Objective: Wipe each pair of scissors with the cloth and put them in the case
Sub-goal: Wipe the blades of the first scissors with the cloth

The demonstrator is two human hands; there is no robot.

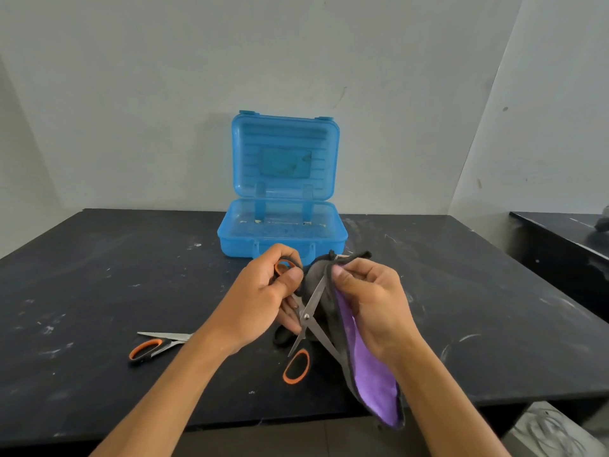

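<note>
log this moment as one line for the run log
step: wiping | left hand: holds open scissors | right hand: holds cloth on blade | second scissors: on table | case: open

Two scissors (306,316) (158,345) (perhaps), one cloth (369,367), case (281,240)

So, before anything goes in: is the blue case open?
Open. The blue case has its lid standing upright against the wall, and its base shows no scissors inside.
</note>
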